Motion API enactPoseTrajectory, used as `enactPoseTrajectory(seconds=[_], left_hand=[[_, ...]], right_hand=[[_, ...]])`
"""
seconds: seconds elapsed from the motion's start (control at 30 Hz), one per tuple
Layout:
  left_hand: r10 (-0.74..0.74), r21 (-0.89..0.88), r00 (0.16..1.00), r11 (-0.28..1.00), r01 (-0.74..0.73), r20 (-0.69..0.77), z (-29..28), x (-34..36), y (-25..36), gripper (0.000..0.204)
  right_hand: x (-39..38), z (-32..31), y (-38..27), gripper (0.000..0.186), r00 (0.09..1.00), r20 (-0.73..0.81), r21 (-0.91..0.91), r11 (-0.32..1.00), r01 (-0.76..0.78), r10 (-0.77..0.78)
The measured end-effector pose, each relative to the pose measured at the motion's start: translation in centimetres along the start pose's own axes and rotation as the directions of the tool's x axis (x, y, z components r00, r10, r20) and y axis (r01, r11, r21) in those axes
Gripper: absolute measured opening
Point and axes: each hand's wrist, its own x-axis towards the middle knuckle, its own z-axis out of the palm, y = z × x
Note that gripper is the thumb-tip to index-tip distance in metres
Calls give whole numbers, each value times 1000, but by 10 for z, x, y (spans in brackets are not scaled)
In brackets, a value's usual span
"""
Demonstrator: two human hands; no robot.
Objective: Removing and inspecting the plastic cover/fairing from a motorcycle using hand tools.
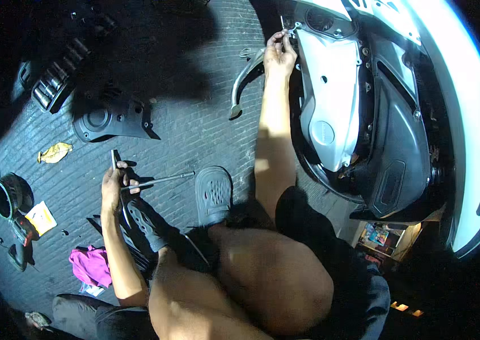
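1. Head view: left hand (111, 184) gripped T-shaped wrench (166, 179) above floor (211, 141).
2. Right hand (279, 54) pinched thin metal pin (282, 22) at silver case's (336, 102) upper edge; seated or loose, couldn't tell.
3. Dark cover (116, 126) lay on floor, presumably removed; silver case was still mounted.

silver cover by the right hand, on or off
On: the silver cover sits against the scooter's side; whether it's fully bolted, I cannot tell.

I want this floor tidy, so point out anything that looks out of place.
The purple cloth lies bunched on the ground at lower left, and a dark cover lies loose, mounted on nothing; both look stray.
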Motion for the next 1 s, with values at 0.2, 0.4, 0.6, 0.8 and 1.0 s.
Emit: enactPoseTrajectory(seconds=[0.2, 0.4, 0.6, 0.8, 1.0], left_hand=[[34, -5, 999, 999, -34, 31, -5, 3, -5, 17], [7, 10, 1000, 1000, -7, 2, 1, 0, 0, 18], [34, -36, 995, 999, -31, 89, -5, 3, -4, 17], [17, 3, 999, 1000, -17, 33, -4, 4, -4, 16], [24, -43, 999, 999, -22, 46, -3, 1, -3, 16]], right_hand=[[-4, 8, 9, 14, 994, -106, 158, 986, 43, -27], [-4, -4, 2, 12, 997, -76, 113, 994, 8, 1], [-6, -10, 2, 12, 990, -136, 130, 991, 38, -20], [-4, -13, 0, 10, 998, -51, 38, 999, 31, -29], [-3, -12, 1, 27, 999, 13, 8, 999, 34, -34]])
